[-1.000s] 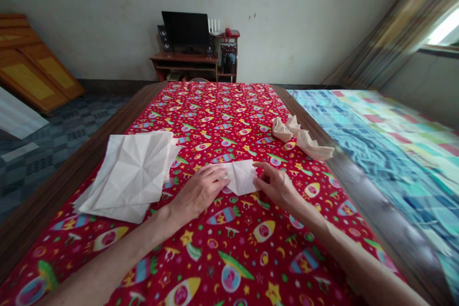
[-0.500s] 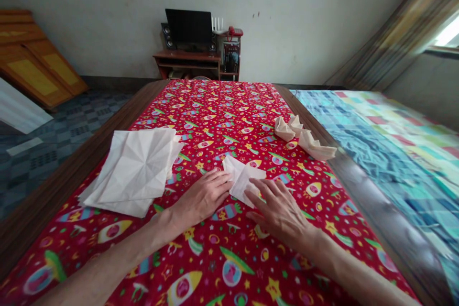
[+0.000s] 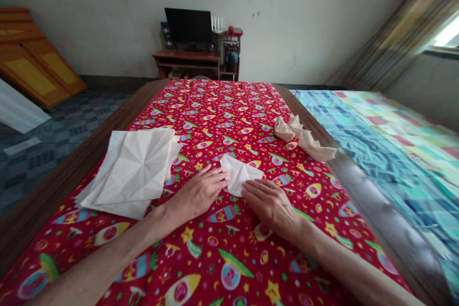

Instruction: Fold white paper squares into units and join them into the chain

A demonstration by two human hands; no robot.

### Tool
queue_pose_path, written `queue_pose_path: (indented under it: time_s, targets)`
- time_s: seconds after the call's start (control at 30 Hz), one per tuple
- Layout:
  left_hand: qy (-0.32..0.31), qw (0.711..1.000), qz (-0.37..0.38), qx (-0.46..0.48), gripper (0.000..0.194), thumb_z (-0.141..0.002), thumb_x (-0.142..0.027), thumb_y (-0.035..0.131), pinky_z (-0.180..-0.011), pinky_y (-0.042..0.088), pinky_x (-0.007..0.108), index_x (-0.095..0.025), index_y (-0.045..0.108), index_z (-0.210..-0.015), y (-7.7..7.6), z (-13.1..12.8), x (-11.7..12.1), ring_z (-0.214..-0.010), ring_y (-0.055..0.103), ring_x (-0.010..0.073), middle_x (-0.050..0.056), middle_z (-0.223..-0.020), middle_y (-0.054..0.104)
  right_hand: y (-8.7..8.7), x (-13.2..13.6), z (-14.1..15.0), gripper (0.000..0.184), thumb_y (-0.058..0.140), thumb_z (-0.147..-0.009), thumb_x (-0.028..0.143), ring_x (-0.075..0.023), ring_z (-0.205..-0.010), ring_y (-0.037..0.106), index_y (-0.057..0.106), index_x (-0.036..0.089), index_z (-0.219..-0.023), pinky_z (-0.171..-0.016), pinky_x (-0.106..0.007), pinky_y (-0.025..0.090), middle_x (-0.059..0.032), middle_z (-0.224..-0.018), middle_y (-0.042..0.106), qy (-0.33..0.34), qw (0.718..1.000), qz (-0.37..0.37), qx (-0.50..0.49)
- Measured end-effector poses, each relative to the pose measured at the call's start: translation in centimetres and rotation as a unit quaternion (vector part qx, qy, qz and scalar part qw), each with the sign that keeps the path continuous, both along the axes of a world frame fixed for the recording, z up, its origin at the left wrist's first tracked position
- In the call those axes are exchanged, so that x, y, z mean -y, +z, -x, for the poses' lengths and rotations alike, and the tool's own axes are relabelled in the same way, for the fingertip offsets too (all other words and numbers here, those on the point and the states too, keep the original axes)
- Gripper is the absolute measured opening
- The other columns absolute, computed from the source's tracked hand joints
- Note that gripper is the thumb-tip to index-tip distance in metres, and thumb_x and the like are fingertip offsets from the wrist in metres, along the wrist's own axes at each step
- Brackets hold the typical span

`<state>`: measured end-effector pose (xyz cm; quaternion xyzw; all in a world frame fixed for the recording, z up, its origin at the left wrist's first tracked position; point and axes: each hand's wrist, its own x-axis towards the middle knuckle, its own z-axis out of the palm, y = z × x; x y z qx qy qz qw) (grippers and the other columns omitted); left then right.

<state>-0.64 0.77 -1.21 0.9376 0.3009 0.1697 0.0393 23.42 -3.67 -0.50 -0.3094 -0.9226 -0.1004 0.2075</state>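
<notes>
A small folded white paper (image 3: 238, 175) lies on the red patterned cloth (image 3: 229, 112), with crease lines across it. At its left edge rests my left hand (image 3: 204, 190), fingers stretched out flat and the tips touching the paper. My right hand (image 3: 270, 201) has its fingers pressed together on the paper's lower right edge; the thumb is hidden underneath. Left of my hands lies a loose stack of creased white paper sheets (image 3: 134, 167). Toward the right edge of the table sit several folded pale paper shapes (image 3: 315, 146) with pointed tips.
The cloth covers a table with dark wooden edges (image 3: 118, 117). A bed with a blue checked cover (image 3: 366, 153) adjoins it on the right. Beyond the far end, a desk (image 3: 186, 57) carries a black monitor (image 3: 190, 27). An orange-brown cabinet (image 3: 39, 60) is at far left.
My right hand has moved slightly up and its fingers have closed together on the paper. The paper's lower part now looks folded upward, making it shorter. My left hand has shifted slightly left.
</notes>
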Motion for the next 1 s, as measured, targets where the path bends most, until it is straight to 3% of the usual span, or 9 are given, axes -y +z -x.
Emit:
queue_pose_path:
  time_s: [0.1, 0.17, 0.3, 0.4, 0.53, 0.77, 1.0]
  targets:
    - [-0.007, 1.000, 0.001, -0.015, 0.041, -0.088, -0.006, 0.042, -0.107, 0.034, 0.047, -0.023, 0.060, -0.120, 0.4, 0.5, -0.8, -0.126, 0.048, 0.0206, 0.003, -0.127, 0.061, -0.2, -0.4, 1.9, 0.027, 0.037, -0.094, 0.011, -0.0215, -0.100, 0.063, 0.064, 0.010, -0.099, -0.087, -0.035, 0.049, -0.0124, -0.104, 0.069, 0.038, 0.999, -0.033, 0.003]
    - [-0.003, 1.000, 0.002, -0.012, 0.042, -0.087, -0.005, 0.042, -0.107, 0.034, 0.047, -0.023, 0.061, -0.119, 0.5, 0.7, -0.9, -0.125, 0.049, 0.0205, 0.003, -0.126, 0.062, -0.3, -0.5, 2.8, 0.027, 0.038, -0.094, 0.012, -0.0204, -0.096, 0.063, 0.064, 0.011, -0.098, -0.079, -0.033, 0.050, -0.0119, -0.102, 0.070, 0.053, 0.999, -0.012, 0.003]
    - [-0.006, 1.000, 0.009, -0.001, 0.042, -0.088, -0.005, 0.038, -0.106, 0.037, 0.045, -0.019, 0.057, -0.124, 0.0, 0.8, -0.2, -0.127, 0.046, 0.0202, 0.005, -0.129, 0.059, -0.4, -0.5, 2.6, 0.021, 0.045, -0.095, 0.020, -0.0188, -0.096, 0.062, 0.064, 0.015, -0.098, -0.078, -0.031, 0.050, -0.0083, -0.100, 0.070, 0.036, 0.992, 0.094, -0.076]
    - [-0.009, 1.000, 0.016, 0.006, 0.042, -0.089, -0.005, 0.039, -0.107, 0.038, 0.044, -0.016, 0.054, -0.127, -0.6, 1.0, 0.4, -0.128, 0.045, 0.0199, 0.006, -0.131, 0.058, -0.3, -0.7, 1.8, 0.018, 0.049, -0.093, 0.022, -0.0156, -0.086, 0.062, 0.066, 0.016, -0.093, -0.076, -0.027, 0.049, -0.0058, -0.090, 0.070, 0.031, 0.964, 0.199, -0.175]
    - [-0.010, 0.999, -0.005, 0.036, 0.043, -0.087, -0.002, 0.038, -0.106, 0.040, 0.043, -0.012, 0.054, -0.125, -0.8, 0.9, 0.9, -0.127, 0.045, 0.0210, 0.009, -0.132, 0.056, -0.1, -1.1, 1.5, 0.021, 0.054, -0.090, 0.029, -0.0102, -0.062, 0.056, 0.065, 0.017, -0.076, -0.060, -0.020, 0.043, -0.0007, -0.070, 0.064, -0.072, 0.920, 0.293, -0.250]
    - [0.003, 0.997, 0.014, 0.081, 0.039, -0.086, -0.001, 0.038, -0.102, 0.046, 0.037, -0.007, 0.057, -0.119, -0.2, 0.2, 1.6, -0.119, 0.049, 0.0207, 0.012, -0.122, 0.059, -0.3, -2.2, 1.9, 0.027, 0.059, -0.086, 0.034, -0.0076, -0.049, 0.044, 0.058, 0.017, -0.065, -0.049, -0.021, 0.028, 0.0034, -0.056, 0.054, -0.205, 0.919, 0.261, -0.212]
    - [0.032, 0.995, 0.038, 0.085, 0.044, -0.085, 0.000, 0.039, -0.102, 0.046, 0.037, -0.009, 0.051, -0.126, -0.4, -0.2, 2.4, -0.117, 0.047, 0.0202, 0.011, -0.122, 0.056, 0.1, -2.3, 1.9, 0.025, 0.055, -0.089, 0.036, -0.0082, -0.053, 0.046, 0.055, 0.018, -0.071, -0.052, -0.021, 0.028, 0.0021, -0.063, 0.056, -0.213, 0.933, 0.247, -0.149]
